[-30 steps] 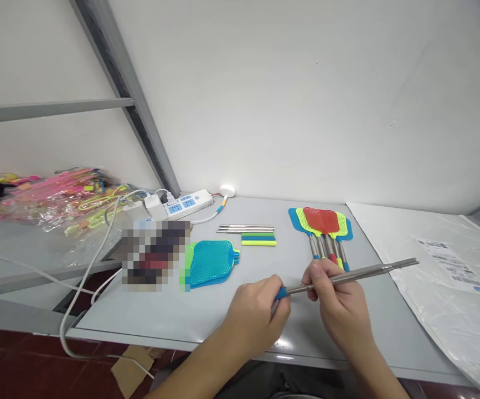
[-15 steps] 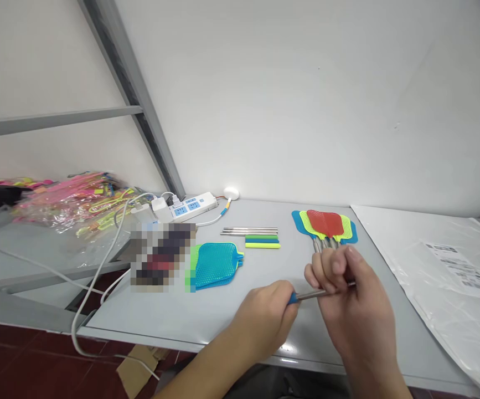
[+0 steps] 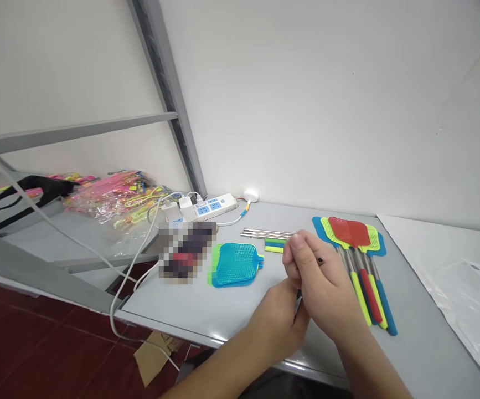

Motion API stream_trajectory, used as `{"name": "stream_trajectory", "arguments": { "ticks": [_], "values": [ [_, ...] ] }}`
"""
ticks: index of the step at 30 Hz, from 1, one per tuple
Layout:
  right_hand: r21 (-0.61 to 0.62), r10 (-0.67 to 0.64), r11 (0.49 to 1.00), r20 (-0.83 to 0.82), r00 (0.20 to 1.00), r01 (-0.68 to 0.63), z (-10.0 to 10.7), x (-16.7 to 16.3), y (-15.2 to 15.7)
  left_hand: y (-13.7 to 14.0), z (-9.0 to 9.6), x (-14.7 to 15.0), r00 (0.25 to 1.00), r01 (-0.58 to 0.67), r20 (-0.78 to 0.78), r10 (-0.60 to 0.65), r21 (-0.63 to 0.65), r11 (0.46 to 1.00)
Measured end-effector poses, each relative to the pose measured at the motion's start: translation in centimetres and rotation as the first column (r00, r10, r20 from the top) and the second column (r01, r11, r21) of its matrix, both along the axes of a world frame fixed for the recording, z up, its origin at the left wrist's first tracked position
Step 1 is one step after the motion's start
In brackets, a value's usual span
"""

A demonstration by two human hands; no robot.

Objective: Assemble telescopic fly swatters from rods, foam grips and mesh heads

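Both of my hands meet above the front of the table, closed around a fly swatter handle. My left hand (image 3: pixel 278 318) wraps its grip end, which is almost wholly hidden. Its metal rod runs inside my right hand (image 3: pixel 325 285), with the small round rod end (image 3: pixel 320 261) poking out by the thumb. Behind the hands lie metal rods (image 3: pixel 262 233) and green, blue and yellow grip sleeves (image 3: pixel 273 249), partly covered by my right hand. Blue and green swatter heads (image 3: pixel 237 266) are stacked left of them. To the right, several complete fly swatters (image 3: pixel 350 231) overlap in a fan.
A power strip (image 3: pixel 215 207) with plugs and white cables stands at the back left, near a blurred-out object (image 3: pixel 187 255). A metal frame post (image 3: pixel 173 100) rises behind. Plastic-bagged coloured items (image 3: pixel 115 194) fill the left shelf. White plastic sheeting (image 3: pixel 439 271) covers the right side.
My hands have come together, so the blue grip and bare rod between them are now hidden. My right hand has turned over and moved left. The view has swung left.
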State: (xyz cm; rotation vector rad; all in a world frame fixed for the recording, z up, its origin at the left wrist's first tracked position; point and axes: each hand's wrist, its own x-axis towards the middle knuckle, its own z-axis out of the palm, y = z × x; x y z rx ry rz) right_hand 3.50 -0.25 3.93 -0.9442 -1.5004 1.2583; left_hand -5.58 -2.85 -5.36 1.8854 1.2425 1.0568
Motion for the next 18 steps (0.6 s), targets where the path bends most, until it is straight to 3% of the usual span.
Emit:
{"name": "stream_trajectory", "arguments": {
  "ticks": [5,18],
  "values": [
    [0.02,-0.007,1.0,-0.065,0.998,0.008,-1.3,0.2,0.0,0.2,-0.2,-0.3,0.997,-0.015,-0.072,0.015,0.008,1.0],
    [0.055,-0.001,0.998,-0.012,1.0,0.001,-2.1,0.1,0.7,0.4,-0.4,-0.4,0.987,-0.037,-0.153,0.04,0.021,0.999]
  ]
}}
